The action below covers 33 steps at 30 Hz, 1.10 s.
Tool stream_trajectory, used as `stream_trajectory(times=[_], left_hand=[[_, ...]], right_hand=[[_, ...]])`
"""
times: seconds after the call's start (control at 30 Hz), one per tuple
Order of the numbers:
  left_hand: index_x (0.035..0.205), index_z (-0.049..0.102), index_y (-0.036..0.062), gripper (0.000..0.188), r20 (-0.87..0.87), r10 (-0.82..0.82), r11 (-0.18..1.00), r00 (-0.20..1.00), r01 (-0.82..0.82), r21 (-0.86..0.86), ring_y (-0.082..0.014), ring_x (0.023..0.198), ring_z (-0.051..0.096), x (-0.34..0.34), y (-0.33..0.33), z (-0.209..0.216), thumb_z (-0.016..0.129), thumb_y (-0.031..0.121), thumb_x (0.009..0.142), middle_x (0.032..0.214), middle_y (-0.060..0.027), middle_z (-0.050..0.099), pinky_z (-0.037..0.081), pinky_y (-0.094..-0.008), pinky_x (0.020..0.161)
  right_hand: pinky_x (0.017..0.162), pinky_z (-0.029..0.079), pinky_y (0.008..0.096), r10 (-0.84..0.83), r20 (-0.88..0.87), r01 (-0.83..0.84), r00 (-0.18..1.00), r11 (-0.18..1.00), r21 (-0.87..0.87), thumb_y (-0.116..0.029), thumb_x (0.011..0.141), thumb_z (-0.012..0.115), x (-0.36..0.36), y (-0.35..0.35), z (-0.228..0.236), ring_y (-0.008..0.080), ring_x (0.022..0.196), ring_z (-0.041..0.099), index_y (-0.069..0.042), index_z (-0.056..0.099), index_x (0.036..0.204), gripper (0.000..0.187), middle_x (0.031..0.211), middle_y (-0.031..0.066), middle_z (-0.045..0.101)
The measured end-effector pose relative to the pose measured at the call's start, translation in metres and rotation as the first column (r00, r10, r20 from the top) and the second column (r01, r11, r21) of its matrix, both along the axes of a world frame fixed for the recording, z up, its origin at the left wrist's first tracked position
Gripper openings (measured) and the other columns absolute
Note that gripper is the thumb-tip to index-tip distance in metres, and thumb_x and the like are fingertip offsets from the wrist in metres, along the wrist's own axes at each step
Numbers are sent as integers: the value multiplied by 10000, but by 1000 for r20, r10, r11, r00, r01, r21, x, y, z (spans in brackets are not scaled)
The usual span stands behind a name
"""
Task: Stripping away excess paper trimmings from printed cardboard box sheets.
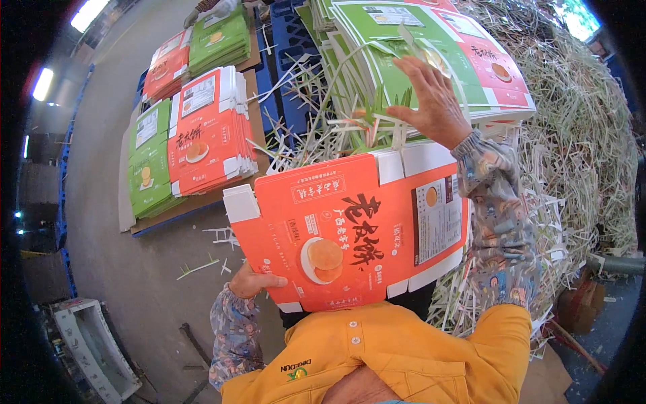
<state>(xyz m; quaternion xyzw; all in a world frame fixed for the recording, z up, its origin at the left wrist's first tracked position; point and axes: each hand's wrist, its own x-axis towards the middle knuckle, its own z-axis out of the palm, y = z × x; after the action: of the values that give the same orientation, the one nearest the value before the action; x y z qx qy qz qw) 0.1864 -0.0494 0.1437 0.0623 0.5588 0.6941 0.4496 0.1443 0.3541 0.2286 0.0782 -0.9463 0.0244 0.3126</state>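
Note:
A sheaf of flat red carton blanks (pixel 370 252), printed with a round cake picture, leans across the front of my body. My left hand (pixel 257 280) grips its lower left edge, with the thumb lying on the printed face. My right hand (pixel 434 101) is raised above the sheaf's upper right side, fingers apart and nothing in them. Just beyond that hand lies a tall pile of uncut green and red printed sheets (pixel 397 60). Loose white and green paper strips (pixel 356 131) hang from the pile's near edge, close under my right hand.
Stacks of red blanks (pixel 202 135) and green blanks (pixel 149 158) stand on a cardboard-topped blue pallet at the left. A large heap of shredded paper trim (pixel 572 114) fills the right. A white plastic crate (pixel 94 350) sits on the floor at lower left. Another person's hand (pixel 207 5) shows at the top.

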Motion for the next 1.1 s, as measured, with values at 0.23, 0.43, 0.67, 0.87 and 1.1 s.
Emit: stream_trajectory(times=[0.23, 0.43, 0.67, 0.87, 1.1], left_hand=[[1183, 440, 40, 658, -5, -27, 1000, 1000, 27, 16, -177, 1022, 499, 2, 1, 7, 691, -68, 584, 1112, -56, 536, 412, -335, 867], [1169, 454, 44, 647, -24, -20, 1000, 1000, 20, 0, -176, 1008, 506, 2, 3, 2, 693, -62, 577, 1093, -55, 547, 414, -333, 860], [1158, 463, 47, 655, 31, -25, 1000, 999, 25, -6, -177, 994, 511, 3, 4, 0, 698, -52, 555, 1084, -52, 548, 417, -332, 855], [1169, 451, 41, 683, 36, 45, 999, 998, -45, 6, -181, 1008, 505, 11, 3, -10, 680, -79, 537, 1088, -50, 544, 413, -330, 863], [1181, 446, 43, 697, 91, 64, 997, 994, -66, 26, -189, 1026, 501, 9, 1, -13, 667, -96, 535, 1107, -52, 538, 410, -336, 877]], right_hand=[[729, 434, 316, 551, 667, -54, 501, 789, -612, -308, 802, 562, -18, -26, 3, 224, 808, 574, -7, 551, 1013, 368, 872, 133, 605], [640, 426, 244, 639, 716, -71, 283, 758, -649, -267, 810, 552, -25, -23, -21, 104, 706, 537, -9, 557, 986, 313, 771, 72, 594], [578, 443, 236, 411, 152, -97, 899, 526, -845, -103, 720, 608, -32, 8, -44, 113, 625, 527, -19, 573, 873, 178, 690, 27, 549], [578, 437, 258, -423, -109, 180, 899, 586, -790, -256, 751, 605, -34, 148, -35, 119, 654, 573, -54, 571, 885, 245, 694, 43, 582], [657, 406, 253, -79, 574, 570, 815, 282, -771, -423, 776, 579, 35, 157, -71, 101, 773, 500, -41, 551, 871, 394, 833, 31, 556]])
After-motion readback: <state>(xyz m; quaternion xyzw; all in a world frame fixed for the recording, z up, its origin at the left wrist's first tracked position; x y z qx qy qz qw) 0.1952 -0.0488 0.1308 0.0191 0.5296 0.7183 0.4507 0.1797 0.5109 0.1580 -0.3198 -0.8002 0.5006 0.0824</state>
